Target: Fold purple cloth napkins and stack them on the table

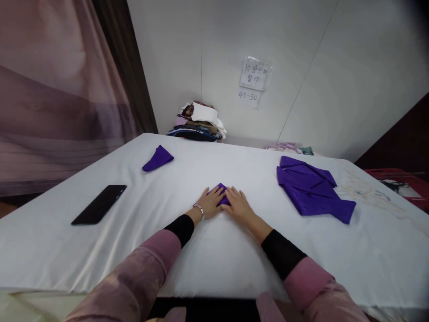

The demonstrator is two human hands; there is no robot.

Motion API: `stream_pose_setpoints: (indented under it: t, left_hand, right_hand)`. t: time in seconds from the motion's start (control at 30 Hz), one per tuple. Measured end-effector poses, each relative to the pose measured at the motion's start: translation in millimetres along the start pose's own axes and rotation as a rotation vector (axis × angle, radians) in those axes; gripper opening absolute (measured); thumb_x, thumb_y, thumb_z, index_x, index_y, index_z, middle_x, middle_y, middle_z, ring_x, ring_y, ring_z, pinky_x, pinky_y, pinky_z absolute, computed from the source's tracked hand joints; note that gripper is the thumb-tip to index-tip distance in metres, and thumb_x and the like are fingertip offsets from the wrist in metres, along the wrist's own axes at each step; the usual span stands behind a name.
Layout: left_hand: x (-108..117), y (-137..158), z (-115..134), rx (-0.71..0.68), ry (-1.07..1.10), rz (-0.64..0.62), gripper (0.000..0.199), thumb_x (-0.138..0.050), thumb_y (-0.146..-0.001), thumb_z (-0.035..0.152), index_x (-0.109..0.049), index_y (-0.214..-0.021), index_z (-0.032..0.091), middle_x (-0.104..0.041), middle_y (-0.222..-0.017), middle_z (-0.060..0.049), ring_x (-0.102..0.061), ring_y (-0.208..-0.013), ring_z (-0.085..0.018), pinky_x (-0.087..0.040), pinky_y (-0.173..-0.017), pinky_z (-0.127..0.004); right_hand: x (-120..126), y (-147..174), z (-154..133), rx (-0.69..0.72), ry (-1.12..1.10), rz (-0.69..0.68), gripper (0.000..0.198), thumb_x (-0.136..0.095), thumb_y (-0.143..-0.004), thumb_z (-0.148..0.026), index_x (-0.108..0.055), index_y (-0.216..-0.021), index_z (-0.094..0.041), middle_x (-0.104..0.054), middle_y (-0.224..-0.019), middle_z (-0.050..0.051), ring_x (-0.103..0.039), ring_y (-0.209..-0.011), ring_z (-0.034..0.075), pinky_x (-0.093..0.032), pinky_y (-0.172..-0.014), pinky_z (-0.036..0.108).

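A small folded purple napkin point(220, 187) lies on the white-covered table point(214, 250) in front of me, mostly hidden beneath my hands. My left hand point(211, 202) rests flat on its left part, fingers stretched forward. On its right side lies my right hand point(237, 205), flat too, with the fingers extended and slightly apart. The two hands almost meet over the cloth. Another purple napkin, folded into a pointed shape point(158, 158), sits farther off to the left. At the right is a loose pile of purple napkins point(310, 188).
A dark phone or tablet point(99, 205) lies at the left. Behind the table's far edge are a stack of folded clothes point(199, 120) and more fabric point(288, 147). A paper sign point(254, 80) hangs on the wall. A red crate point(402, 183) stands beyond the right edge.
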State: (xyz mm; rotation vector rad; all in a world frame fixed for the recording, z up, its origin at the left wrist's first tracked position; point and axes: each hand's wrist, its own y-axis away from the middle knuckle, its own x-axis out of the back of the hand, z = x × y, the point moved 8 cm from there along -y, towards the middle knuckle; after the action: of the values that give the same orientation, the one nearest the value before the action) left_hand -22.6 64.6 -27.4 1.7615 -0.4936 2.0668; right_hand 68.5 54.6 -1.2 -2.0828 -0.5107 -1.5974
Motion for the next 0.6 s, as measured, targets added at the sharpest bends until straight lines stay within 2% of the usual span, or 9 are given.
stream_pose_setpoints:
  t: [0.07,0.13,0.23,0.37,0.6]
  left_hand:
    - [-2,0,0,-0.013,-0.012,-0.024,0.055,-0.036,-0.088,0.041,-0.027,-0.140,0.025,-0.028,-0.148,-0.007,-0.014,-0.138,-0.025,-0.013,-0.108,-0.054]
    - [-3,-1,-1,-0.019,-0.023,-0.032,0.053,-0.038,-0.088,0.037,-0.028,-0.139,0.026,-0.030,-0.147,-0.006,-0.013,-0.138,-0.024,-0.012,-0.108,-0.053]
    - [-5,-2,-3,-0.018,-0.016,0.002,0.053,-0.037,-0.088,0.039,-0.028,-0.139,0.028,-0.031,-0.147,-0.005,-0.015,-0.138,-0.023,-0.012,-0.108,-0.051]
    - [-10,-4,-8,-0.008,-0.005,0.033,0.054,-0.031,-0.089,0.048,-0.028,-0.139,0.027,-0.030,-0.147,-0.005,-0.016,-0.138,-0.023,-0.012,-0.108,-0.051]
    - [-10,-6,-9,-0.002,0.004,0.039,0.058,-0.028,-0.088,0.053,-0.028,-0.140,0.027,-0.027,-0.148,-0.005,-0.017,-0.137,-0.023,-0.011,-0.109,-0.050]
  right_hand:
    - [-12,-10,-16,0.064,-0.035,-0.043,0.066,-0.031,-0.089,-0.051,-0.027,-0.140,-0.010,-0.022,-0.148,0.012,-0.013,-0.137,0.026,-0.010,-0.108,0.046]
    - [-21,-15,-20,0.055,-0.063,-0.063,0.071,-0.028,-0.088,-0.056,-0.023,-0.142,-0.009,-0.018,-0.149,0.012,-0.010,-0.138,0.025,-0.008,-0.109,0.046]
    - [-29,-12,-12,-0.005,-0.102,-0.068,0.074,-0.025,-0.088,-0.058,-0.020,-0.143,-0.008,-0.017,-0.149,0.013,-0.010,-0.138,0.024,-0.008,-0.110,0.044]
    - [-28,7,6,-0.066,-0.090,-0.048,0.077,-0.024,-0.087,-0.062,-0.023,-0.142,-0.007,-0.018,-0.149,0.015,-0.010,-0.138,0.024,-0.008,-0.110,0.043]
    - [-26,27,16,-0.068,-0.024,-0.086,0.078,-0.022,-0.087,-0.063,-0.021,-0.143,-0.008,-0.013,-0.150,0.014,-0.008,-0.138,0.025,-0.012,-0.109,0.044]
